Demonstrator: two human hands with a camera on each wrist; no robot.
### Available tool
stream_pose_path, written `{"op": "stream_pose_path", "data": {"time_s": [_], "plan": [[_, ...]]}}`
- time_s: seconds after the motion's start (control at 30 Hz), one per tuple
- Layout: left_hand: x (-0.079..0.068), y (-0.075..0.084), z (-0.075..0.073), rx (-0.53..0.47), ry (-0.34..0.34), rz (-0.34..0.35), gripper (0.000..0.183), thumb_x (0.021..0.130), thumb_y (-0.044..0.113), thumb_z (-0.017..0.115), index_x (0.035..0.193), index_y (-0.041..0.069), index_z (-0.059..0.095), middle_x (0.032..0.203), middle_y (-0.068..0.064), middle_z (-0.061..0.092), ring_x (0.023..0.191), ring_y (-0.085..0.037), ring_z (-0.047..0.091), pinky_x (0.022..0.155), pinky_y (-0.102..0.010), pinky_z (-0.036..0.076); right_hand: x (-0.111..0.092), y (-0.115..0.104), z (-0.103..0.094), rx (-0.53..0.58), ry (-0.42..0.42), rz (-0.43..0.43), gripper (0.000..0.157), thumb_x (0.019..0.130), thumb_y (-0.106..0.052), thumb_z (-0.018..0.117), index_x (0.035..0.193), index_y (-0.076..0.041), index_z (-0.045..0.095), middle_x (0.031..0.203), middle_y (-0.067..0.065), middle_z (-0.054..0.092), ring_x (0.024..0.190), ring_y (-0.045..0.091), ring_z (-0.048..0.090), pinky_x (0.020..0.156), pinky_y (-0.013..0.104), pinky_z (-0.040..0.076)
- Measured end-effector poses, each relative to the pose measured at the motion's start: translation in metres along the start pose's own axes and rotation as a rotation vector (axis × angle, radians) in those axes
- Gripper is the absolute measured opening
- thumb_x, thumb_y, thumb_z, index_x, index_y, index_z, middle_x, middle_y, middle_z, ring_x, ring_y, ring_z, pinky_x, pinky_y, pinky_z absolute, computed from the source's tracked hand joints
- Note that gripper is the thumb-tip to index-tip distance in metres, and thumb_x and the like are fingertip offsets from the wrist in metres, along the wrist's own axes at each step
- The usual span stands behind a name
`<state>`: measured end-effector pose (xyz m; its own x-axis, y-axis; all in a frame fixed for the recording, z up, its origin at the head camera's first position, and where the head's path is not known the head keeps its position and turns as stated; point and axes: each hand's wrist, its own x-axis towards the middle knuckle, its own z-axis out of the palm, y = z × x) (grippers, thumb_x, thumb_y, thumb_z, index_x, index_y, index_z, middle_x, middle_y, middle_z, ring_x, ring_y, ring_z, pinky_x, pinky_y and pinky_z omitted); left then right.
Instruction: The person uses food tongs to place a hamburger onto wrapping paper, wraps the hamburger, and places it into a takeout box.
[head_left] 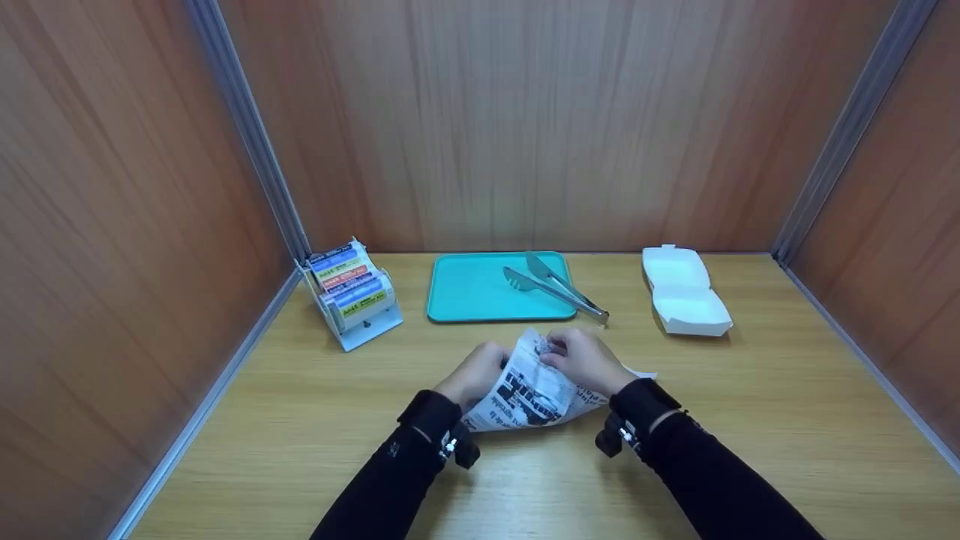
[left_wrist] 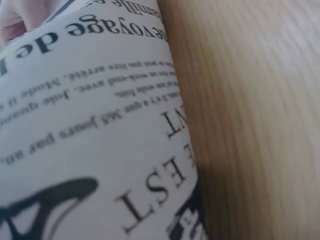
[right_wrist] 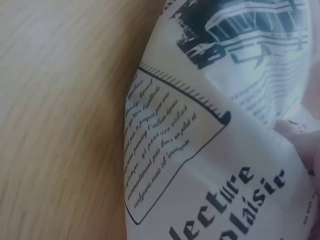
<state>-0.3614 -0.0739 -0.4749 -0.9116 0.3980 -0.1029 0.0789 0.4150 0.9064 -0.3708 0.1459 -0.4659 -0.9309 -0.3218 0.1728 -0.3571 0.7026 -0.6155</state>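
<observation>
A sheet of wrapping paper (head_left: 529, 390) printed like a newspaper is folded over between my two hands, just above the wooden table. At its left edge my left hand (head_left: 476, 373) grips the paper, its fingertips partly hidden by the sheet. My right hand (head_left: 587, 361) pinches the top right part of the sheet between thumb and fingers. French text and drawings fill the paper (left_wrist: 95, 125) in the left wrist view. The right wrist view shows the paper (right_wrist: 200, 145) bent into a loose fold. Whether anything lies inside the fold is hidden.
Behind the hands lies a turquoise tray (head_left: 469, 289), with metal tongs (head_left: 559, 291) resting across its right side. An open white takeout box (head_left: 684, 292) stands at the right. To the left is a metal dispenser (head_left: 352, 292) with colourful printed labels. Wooden panels (head_left: 525, 127) enclose the table.
</observation>
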Motion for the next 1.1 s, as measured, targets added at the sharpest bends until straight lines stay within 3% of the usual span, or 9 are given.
{"op": "stream_pose_path", "data": {"time_s": [0.13,0.2,0.33,0.4,0.53,0.7,0.87,1.0,1.1], "plan": [[-0.004,0.004,-0.003,-0.107,0.041,-0.038,0.030,0.110,0.032,0.060,0.112,0.009,0.080,0.093,0.000,0.078,0.087,-0.014,0.071,0.082,-0.028,0.056,0.002,0.004,0.000,-0.022,-0.034,0.003,0.015,0.096,-0.010,0.080,0.086,-0.009,0.069,0.078,-0.004,0.059,0.074,0.013,0.056,0.072,0.034,0.049],[-0.007,0.008,-0.004,-0.087,0.038,-0.033,0.035,0.109,0.038,0.063,0.104,0.007,0.079,0.086,0.002,0.074,0.079,-0.012,0.068,0.073,-0.026,0.053,0.002,0.005,-0.001,-0.030,-0.046,0.018,0.008,0.096,-0.011,0.080,0.092,-0.010,0.073,0.082,-0.003,0.064,0.079,0.014,0.061,0.077,0.037,0.054],[-0.010,0.014,-0.002,0.109,0.005,0.011,0.021,0.100,0.025,0.077,0.089,0.007,0.076,0.075,0.005,0.066,0.068,-0.009,0.059,0.062,-0.023,0.045,0.001,0.006,-0.003,-0.043,-0.049,0.053,0.009,0.098,-0.012,0.078,0.106,-0.008,0.076,0.096,0.003,0.073,0.092,0.020,0.069,0.089,0.044,0.058],[-0.010,0.014,-0.001,0.179,0.008,0.032,0.014,0.099,0.018,0.078,0.090,0.008,0.078,0.076,0.004,0.069,0.067,-0.009,0.060,0.062,-0.022,0.046,0.000,0.008,-0.003,-0.058,-0.043,0.070,0.016,0.100,-0.016,0.077,0.113,-0.008,0.075,0.104,0.005,0.074,0.097,0.021,0.069,0.090,0.045,0.058],[-0.011,0.007,-0.001,0.184,0.038,0.005,0.013,0.099,0.015,0.077,0.092,0.005,0.078,0.078,0.001,0.071,0.068,-0.010,0.060,0.064,-0.023,0.046,-0.002,0.012,0.001,-0.087,-0.037,0.106,0.026,0.102,-0.027,0.076,0.122,-0.012,0.071,0.103,0.003,0.072,0.090,0.020,0.067,0.080,0.041,0.056],[-0.010,-0.002,-0.005,0.068,0.059,-0.063,0.017,0.102,0.018,0.073,0.097,0.003,0.080,0.083,0.000,0.071,0.077,-0.013,0.063,0.071,-0.026,0.048,-0.001,0.016,0.005,-0.088,-0.041,0.148,0.026,0.101,-0.034,0.076,0.115,-0.013,0.071,0.088,0.000,0.064,0.077,0.019,0.058,0.068,0.035,0.045],[-0.009,-0.004,-0.001,0.061,0.110,-0.131,0.025,0.102,0.021,0.071,0.083,0.005,0.073,0.080,0.001,0.063,0.076,-0.015,0.058,0.071,-0.026,0.045,0.003,0.020,0.007,-0.127,-0.037,0.189,0.026,0.100,-0.038,0.077,0.093,-0.013,0.072,0.079,-0.002,0.060,0.070,0.017,0.054,0.065,0.032,0.041],[-0.009,-0.002,0.005,0.182,0.136,-0.170,0.039,0.100,0.020,0.069,0.065,0.014,0.053,0.066,0.004,0.047,0.061,-0.013,0.048,0.059,-0.026,0.039,0.002,0.025,0.010,-0.112,-0.020,0.189,0.030,0.100,-0.036,0.077,0.082,-0.013,0.069,0.067,-0.003,0.052,0.063,0.016,0.049,0.060,0.031,0.037],[-0.010,0.006,0.011,0.418,0.196,-0.148,0.035,0.099,0.022,0.071,0.070,0.015,0.052,0.070,0.003,0.046,0.064,-0.015,0.048,0.062,-0.030,0.041,0.001,0.024,0.011,-0.111,-0.010,0.164,0.030,0.100,-0.033,0.078,0.081,-0.012,0.068,0.067,-0.003,0.053,0.062,0.015,0.048,0.059,0.031,0.038]]}}
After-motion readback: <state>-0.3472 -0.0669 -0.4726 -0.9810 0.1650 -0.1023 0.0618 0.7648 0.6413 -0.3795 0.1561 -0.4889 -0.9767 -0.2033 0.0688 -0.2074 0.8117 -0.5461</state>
